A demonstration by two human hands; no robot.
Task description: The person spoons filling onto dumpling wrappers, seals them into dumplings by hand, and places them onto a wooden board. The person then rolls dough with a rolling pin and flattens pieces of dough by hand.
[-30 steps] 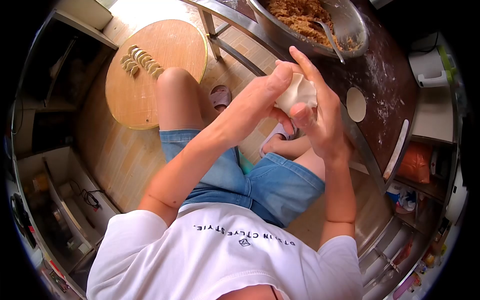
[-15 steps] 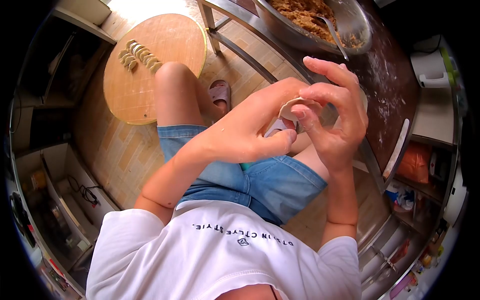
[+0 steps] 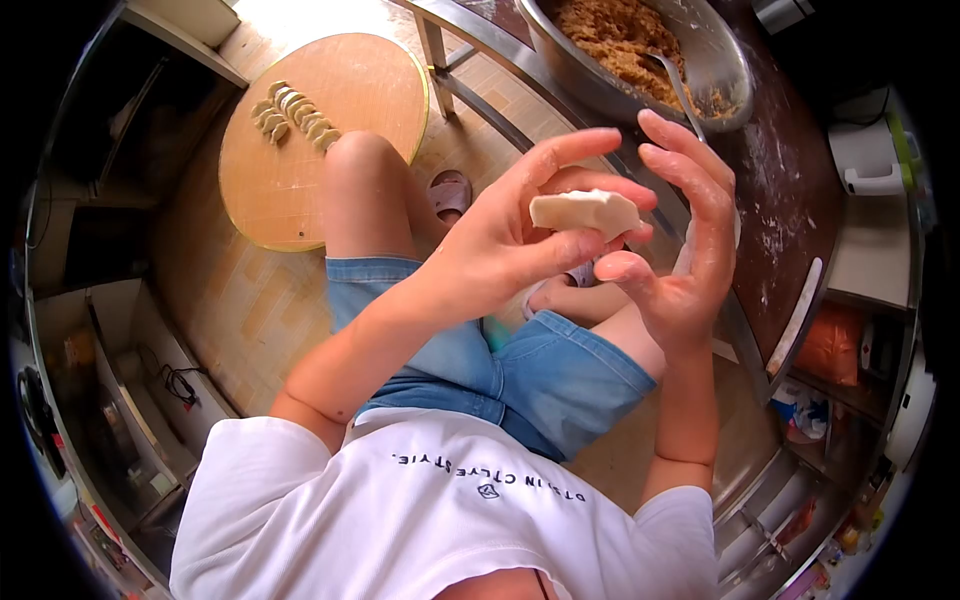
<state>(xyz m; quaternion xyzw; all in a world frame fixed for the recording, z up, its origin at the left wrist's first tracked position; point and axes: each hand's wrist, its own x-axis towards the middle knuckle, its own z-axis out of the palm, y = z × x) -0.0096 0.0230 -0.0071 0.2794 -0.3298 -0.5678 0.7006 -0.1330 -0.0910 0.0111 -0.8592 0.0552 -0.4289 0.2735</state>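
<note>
A pale, folded dumpling (image 3: 585, 212) lies in my left hand (image 3: 520, 225), held between the thumb below and the fingers above and behind it. My right hand (image 3: 690, 225) is just to the right, fingers curved and apart, with nothing in its grasp. Flour dusts its fingertips. Beyond my hands, a metal bowl (image 3: 735, 75) holds a brown minced filling (image 3: 615, 45), with a metal spoon (image 3: 677, 92) resting in it. Several shaped dumplings (image 3: 300, 112) sit in rows on a round wooden board (image 3: 375, 85) at the upper left.
The bowl stands on a dark, floury table (image 3: 785, 190) with a metal frame. A rolling pin (image 3: 797, 315) lies at its edge. My knee (image 3: 362, 160) is beside the round board. Shelves (image 3: 130, 400) stand at left; a white appliance (image 3: 865, 155) is at right.
My hands have come apart. The wrapper, earlier pinched between both hands, now shows as a folded dumpling in my left hand. My right fingers have opened. The view has shifted slightly.
</note>
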